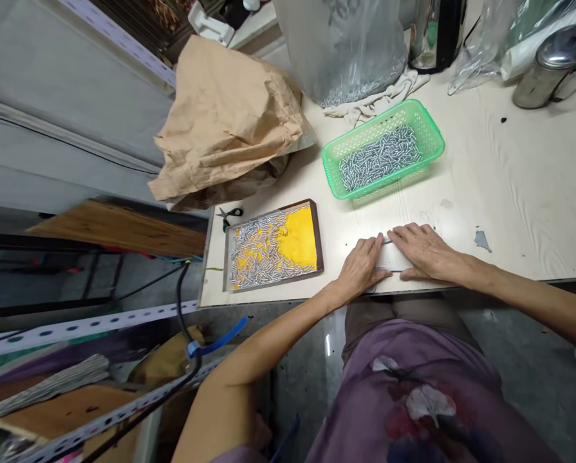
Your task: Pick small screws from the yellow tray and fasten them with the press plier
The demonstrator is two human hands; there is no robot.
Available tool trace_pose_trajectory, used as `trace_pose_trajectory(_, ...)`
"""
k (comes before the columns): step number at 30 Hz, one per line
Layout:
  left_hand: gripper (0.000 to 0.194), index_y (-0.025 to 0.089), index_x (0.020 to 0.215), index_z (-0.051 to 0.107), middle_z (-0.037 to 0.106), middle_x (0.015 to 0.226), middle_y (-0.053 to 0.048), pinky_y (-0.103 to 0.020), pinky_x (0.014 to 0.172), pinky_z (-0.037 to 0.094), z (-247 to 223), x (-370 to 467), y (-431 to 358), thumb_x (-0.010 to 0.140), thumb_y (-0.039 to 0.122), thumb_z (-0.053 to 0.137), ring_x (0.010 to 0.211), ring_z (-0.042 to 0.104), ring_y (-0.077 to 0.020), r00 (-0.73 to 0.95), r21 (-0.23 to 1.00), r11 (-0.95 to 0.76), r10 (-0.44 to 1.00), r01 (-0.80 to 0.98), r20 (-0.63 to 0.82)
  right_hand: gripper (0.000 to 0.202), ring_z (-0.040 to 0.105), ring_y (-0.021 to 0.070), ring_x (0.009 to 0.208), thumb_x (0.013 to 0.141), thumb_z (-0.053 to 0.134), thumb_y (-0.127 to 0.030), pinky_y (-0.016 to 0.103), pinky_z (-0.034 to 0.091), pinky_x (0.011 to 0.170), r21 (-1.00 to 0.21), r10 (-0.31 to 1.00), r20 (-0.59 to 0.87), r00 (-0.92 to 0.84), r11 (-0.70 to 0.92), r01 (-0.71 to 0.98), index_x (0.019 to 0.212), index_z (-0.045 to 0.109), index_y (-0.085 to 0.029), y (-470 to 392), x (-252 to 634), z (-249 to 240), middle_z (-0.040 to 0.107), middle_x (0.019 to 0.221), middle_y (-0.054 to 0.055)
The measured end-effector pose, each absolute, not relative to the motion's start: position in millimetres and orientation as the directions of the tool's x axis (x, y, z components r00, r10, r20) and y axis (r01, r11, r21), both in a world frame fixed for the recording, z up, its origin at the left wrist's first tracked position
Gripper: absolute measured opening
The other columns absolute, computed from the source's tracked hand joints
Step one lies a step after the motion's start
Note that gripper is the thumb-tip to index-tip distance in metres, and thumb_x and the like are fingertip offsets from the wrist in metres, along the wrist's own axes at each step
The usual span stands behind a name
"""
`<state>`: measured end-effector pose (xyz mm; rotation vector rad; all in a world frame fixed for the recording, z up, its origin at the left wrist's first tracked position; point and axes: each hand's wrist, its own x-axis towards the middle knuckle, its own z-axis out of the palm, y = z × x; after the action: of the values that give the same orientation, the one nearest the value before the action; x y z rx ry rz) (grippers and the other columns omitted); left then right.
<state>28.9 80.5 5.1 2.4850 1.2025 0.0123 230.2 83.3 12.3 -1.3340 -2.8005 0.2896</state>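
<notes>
Here, thin strips [394,270] run between the hands [419,251] — each holding an end.

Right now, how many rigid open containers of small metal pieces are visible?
2: the green basket, beyond the right hand, and the shallow tray, left of the left hand. Others may be hidden behind brown paper.
</notes>
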Motion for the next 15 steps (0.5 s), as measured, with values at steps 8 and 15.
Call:
trace_pose_trajectory(8,0.061,0.013,0.135,0.041,0.055,0.119,-0.013,-0.042,0.092,0.048,15,43,88,0.085,0.039,0.066,0.107,0.051,-0.0269,0.692,0.27,-0.639,0.688,0.72,-0.219,0.046,0.053,0.0269,0.09,0.081,0.07,-0.038,0.035,0.032,0.075,-0.087,0.778,-0.046,-0.627,0.622,0.778,0.112,0.059,-0.006,75,230,17,0.065,0.096,0.014)
trace_pose_trajectory(15,0.027,0.016,0.111,0.06,0.059,0.099,-0.008,-0.035,0.079,0.048,21,48,88,0.091,0.034,0.059,0.098,0.051,-0.0241,0.637,0.227,-0.595,0.718,0.771,-0.281,0.014,0.052,0.0238,0.081,0.089,0.052,-0.012,0.034,0.029,0.07,-0.037,0.786,0.006,-0.618,0.618,0.785,0.095,0.065,-0.011,71,222,8,0.064,0.084,0.011)
